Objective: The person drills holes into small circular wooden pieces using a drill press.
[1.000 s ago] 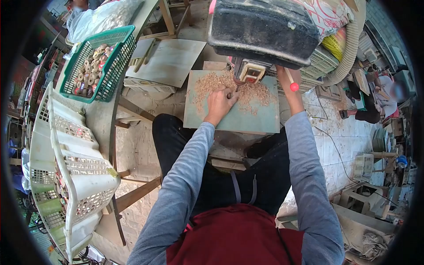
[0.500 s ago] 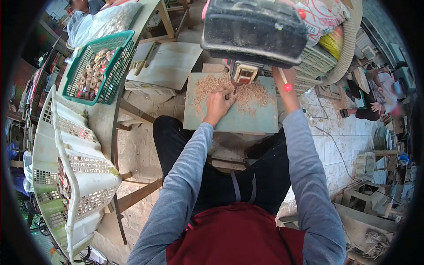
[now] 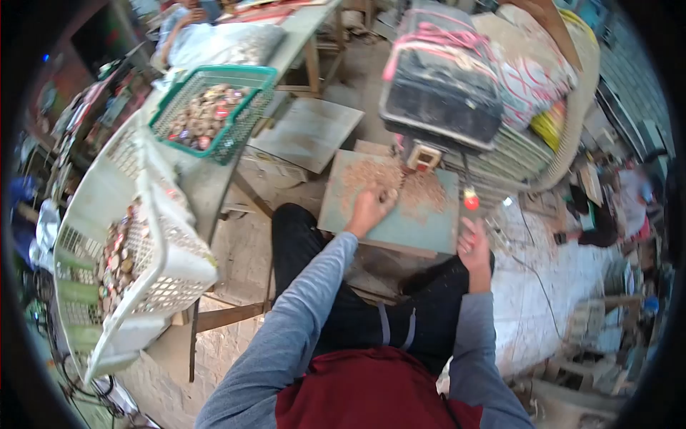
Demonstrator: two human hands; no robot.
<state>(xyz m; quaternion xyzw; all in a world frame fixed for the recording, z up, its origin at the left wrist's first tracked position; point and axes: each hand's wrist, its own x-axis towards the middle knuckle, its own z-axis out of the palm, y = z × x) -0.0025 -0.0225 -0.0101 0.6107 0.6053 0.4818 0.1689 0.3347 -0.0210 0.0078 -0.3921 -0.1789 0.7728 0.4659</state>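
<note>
My left grip [image 3: 368,209] lies curled, knuckles up, in the shavings [image 3: 361,175]. Whether it pinches a piece there I cannot tell, because blur hides the fingertips. My right grip [image 3: 474,247] hangs open and loose just below the red knob [image 3: 471,202], not touching it.

The black drill press [image 3: 439,100] stands over it all, its spindle end just past my left knuckles. I judge that is why that hand sits so far forward. On the desk [image 3: 204,175] at my left, the white basket [image 3: 171,264] leans tilted near me. The green basket [image 3: 239,132] beyond it holds small round wooden pieces, and both lie on my left arm's side. The green plate [image 3: 421,229] sits past my knees and carries the shavings, heaped thickest under the spindle. The red knob ends a thin lever on the press's right side, handy to my right grip.
</note>
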